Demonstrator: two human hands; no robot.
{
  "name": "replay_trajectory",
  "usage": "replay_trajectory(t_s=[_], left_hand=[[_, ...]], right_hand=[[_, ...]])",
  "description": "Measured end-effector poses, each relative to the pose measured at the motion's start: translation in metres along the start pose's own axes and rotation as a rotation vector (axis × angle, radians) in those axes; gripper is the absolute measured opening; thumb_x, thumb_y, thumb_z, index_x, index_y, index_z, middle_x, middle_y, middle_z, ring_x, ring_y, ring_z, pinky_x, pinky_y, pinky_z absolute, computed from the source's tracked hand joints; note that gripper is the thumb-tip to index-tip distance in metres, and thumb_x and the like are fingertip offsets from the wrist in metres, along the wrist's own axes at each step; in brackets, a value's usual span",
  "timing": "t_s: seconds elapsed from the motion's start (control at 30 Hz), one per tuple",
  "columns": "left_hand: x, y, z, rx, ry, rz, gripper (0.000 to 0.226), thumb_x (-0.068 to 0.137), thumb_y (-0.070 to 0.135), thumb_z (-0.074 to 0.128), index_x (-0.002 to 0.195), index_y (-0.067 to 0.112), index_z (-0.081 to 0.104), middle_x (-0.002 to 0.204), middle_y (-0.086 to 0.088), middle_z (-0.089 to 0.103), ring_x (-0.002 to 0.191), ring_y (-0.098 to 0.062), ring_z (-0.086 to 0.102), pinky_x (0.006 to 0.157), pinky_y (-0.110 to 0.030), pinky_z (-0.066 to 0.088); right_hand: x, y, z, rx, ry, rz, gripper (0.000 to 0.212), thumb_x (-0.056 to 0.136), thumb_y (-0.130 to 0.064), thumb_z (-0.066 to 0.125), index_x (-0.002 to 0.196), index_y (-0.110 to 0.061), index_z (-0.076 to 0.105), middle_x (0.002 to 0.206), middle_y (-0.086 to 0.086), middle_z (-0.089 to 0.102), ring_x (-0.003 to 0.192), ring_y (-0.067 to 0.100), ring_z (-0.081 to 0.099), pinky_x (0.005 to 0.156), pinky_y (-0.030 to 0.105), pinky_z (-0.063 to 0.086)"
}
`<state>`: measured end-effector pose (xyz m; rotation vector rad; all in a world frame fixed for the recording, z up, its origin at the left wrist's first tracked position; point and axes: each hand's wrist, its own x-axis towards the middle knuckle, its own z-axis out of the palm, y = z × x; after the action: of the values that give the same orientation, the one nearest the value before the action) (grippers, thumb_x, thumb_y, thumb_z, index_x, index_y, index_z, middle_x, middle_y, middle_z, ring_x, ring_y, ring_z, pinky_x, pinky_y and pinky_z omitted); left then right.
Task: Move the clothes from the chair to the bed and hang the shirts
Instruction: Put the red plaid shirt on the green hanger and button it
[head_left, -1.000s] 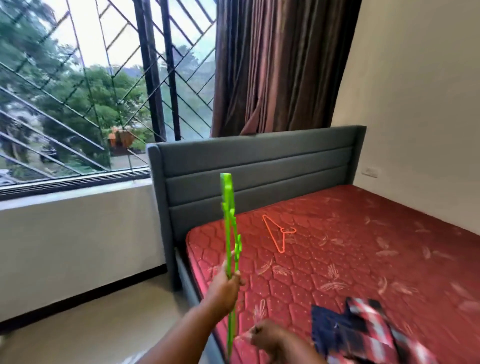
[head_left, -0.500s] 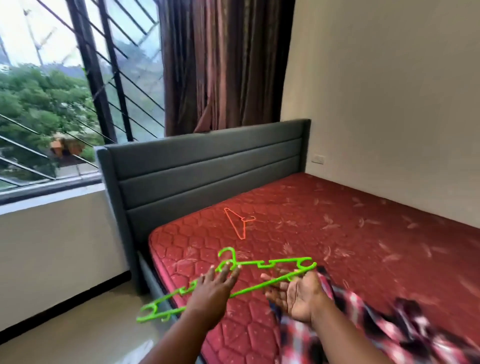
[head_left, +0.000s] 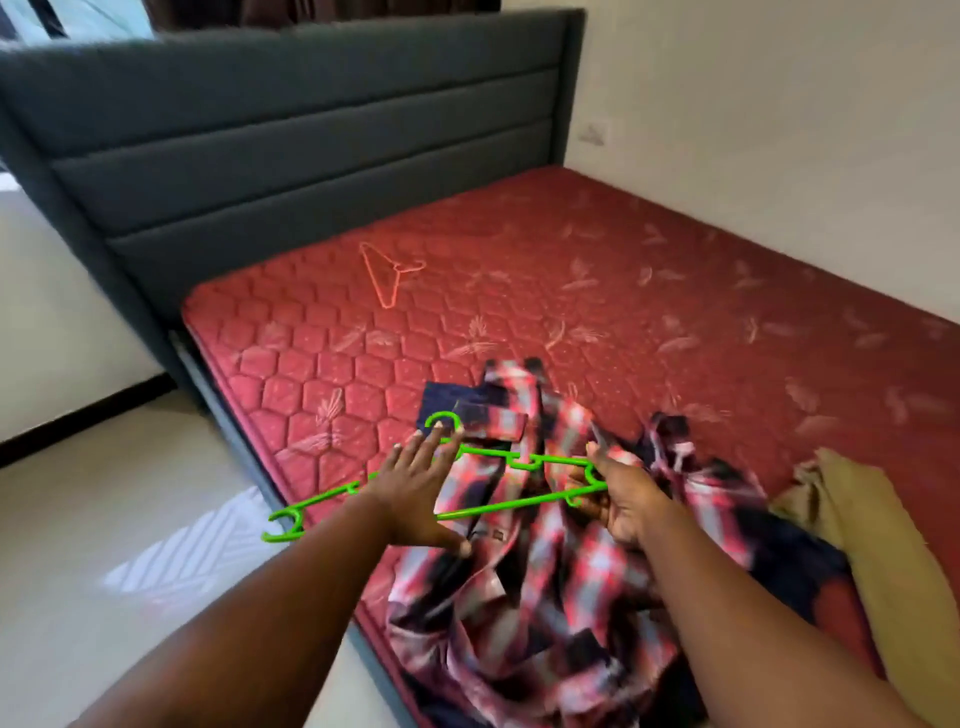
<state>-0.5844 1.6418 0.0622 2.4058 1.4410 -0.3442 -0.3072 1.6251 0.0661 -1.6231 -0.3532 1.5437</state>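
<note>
Because the plaid shirt (head_left: 524, 587) lies limp and light at lower centre of the bed (head_left: 649, 291), we judge the collar the best hold. Our left hand (head_left: 421, 493) lies spread over the stiff green hanger (head_left: 498, 506); our right hand (head_left: 626, 501) pinches its end. Beyond lies an orange hanger (head_left: 387, 273), then the grey headboard (head_left: 291, 130).

Hanger (head_left: 488, 506), lower centre: bright green. Second hanger (head_left: 387, 275), upper centre: pale orange-red. Shirt (head_left: 535, 571), lower centre: plaid of red, pink, white and navy. Mattress (head_left: 649, 291): deep red, hexagon quilting with pale feather motifs. Headboard (head_left: 291, 130), upper left: dark grey. Cloth (head_left: 883, 561), lower right: tan. Wall (head_left: 779, 104): off-white.
</note>
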Motion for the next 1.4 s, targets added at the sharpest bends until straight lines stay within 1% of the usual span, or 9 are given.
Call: replay_trajectory(t_s=[0.1, 0.27, 0.43, 0.6, 0.77, 0.9, 0.97, 1.2, 1.4], left_hand=[[-0.008, 0.007, 0.002, -0.122, -0.072, -0.155, 0.164, 0.016, 0.107, 0.024, 0.149, 0.026, -0.026, 0.16, -0.005, -0.024, 0.148, -0.03, -0.017, 0.118, -0.056, -0.006], [-0.023, -0.013, 0.002, -0.311, -0.158, -0.375, 0.153, 0.048, 0.075, 0.078, 0.152, 0.021, -0.022, 0.162, -0.015, 0.008, 0.146, -0.031, 0.024, 0.114, -0.039, 0.03], [-0.045, -0.036, 0.012, -0.35, -0.08, -0.577, 0.106, 0.067, 0.067, 0.074, 0.148, 0.014, 0.029, 0.142, -0.014, 0.051, 0.127, -0.029, 0.051, 0.098, -0.031, 0.041], [-0.071, -0.052, 0.021, -0.224, 0.023, -0.696, 0.066, 0.092, 0.069, 0.034, 0.135, 0.02, 0.04, 0.127, -0.014, 0.061, 0.116, -0.031, 0.058, 0.085, -0.037, 0.045], [-0.096, -0.062, 0.042, -0.217, 0.057, -0.709, 0.049, 0.098, 0.058, 0.03, 0.13, 0.022, 0.041, 0.118, -0.011, 0.063, 0.108, -0.031, 0.06, 0.076, -0.037, 0.044], [-0.104, -0.058, 0.055, -0.367, 0.078, -0.716, 0.039, 0.104, 0.04, 0.031, 0.138, 0.023, 0.038, 0.12, -0.013, 0.064, 0.108, -0.032, 0.06, 0.076, -0.034, 0.04], [-0.109, -0.057, 0.061, -0.435, 0.091, -0.717, 0.038, 0.105, 0.037, 0.032, 0.141, 0.026, 0.037, 0.121, -0.012, 0.063, 0.109, -0.031, 0.059, 0.079, -0.033, 0.042], [-0.135, -0.049, 0.078, -0.595, 0.169, -0.768, 0.032, 0.104, 0.039, 0.033, 0.135, 0.036, 0.04, 0.089, 0.002, 0.056, 0.083, -0.024, 0.052, 0.072, -0.033, 0.042], [-0.167, -0.049, 0.071, -0.769, 0.382, -0.848, 0.032, 0.103, 0.038, 0.037, 0.134, 0.036, 0.045, 0.086, 0.002, 0.06, 0.083, -0.022, 0.054, 0.08, -0.034, 0.044]], right_hand=[[0.011, 0.013, -0.003, -0.041, -0.046, 0.001, 0.029, 0.098, -0.037, 0.054, 0.087, -0.011, 0.061, 0.056, 0.0, 0.066, 0.039, 0.013, 0.061, 0.031, 0.023, 0.046], [0.033, 0.034, 0.011, -0.104, -0.103, 0.018, 0.03, 0.095, -0.043, 0.057, 0.093, -0.014, 0.063, 0.064, -0.001, 0.064, 0.042, 0.014, 0.061, 0.033, 0.021, 0.046], [0.056, 0.067, 0.046, -0.247, -0.097, 0.08, 0.054, 0.101, -0.053, 0.036, 0.082, -0.009, 0.061, 0.057, 0.007, 0.064, 0.033, 0.016, 0.054, 0.032, 0.02, 0.044], [0.092, 0.114, 0.046, -1.167, -0.225, -0.162, 0.039, 0.102, -0.036, 0.035, 0.108, -0.009, 0.062, 0.109, 0.018, 0.067, 0.094, 0.033, 0.064, 0.078, 0.035, 0.049], [0.088, 0.163, 0.062, -1.88, -0.591, -0.39, 0.049, 0.098, -0.02, 0.039, 0.146, -0.024, 0.037, 0.148, 0.014, 0.041, 0.134, 0.033, 0.043, 0.108, 0.041, 0.039], [0.09, 0.201, 0.071, -2.207, -0.774, -0.536, 0.052, 0.087, -0.02, 0.039, 0.121, -0.051, 0.061, 0.124, 0.01, 0.066, 0.11, 0.043, 0.062, 0.086, 0.06, 0.051], [0.106, 0.227, 0.073, -2.157, -0.747, -0.519, 0.048, 0.077, -0.022, 0.037, 0.093, -0.048, 0.074, 0.107, 0.006, 0.074, 0.091, 0.041, 0.069, 0.066, 0.056, 0.057], [0.072, 0.207, 0.078, -2.222, -0.783, -0.649, 0.042, 0.095, -0.017, 0.036, 0.135, -0.021, 0.052, 0.136, 0.011, 0.057, 0.131, 0.029, 0.048, 0.114, 0.043, 0.025], [0.058, 0.134, 0.098, -2.083, -0.632, -0.41, 0.047, 0.097, -0.03, 0.037, 0.141, -0.016, 0.045, 0.144, 0.014, 0.051, 0.129, 0.026, 0.052, 0.107, 0.033, 0.04]])
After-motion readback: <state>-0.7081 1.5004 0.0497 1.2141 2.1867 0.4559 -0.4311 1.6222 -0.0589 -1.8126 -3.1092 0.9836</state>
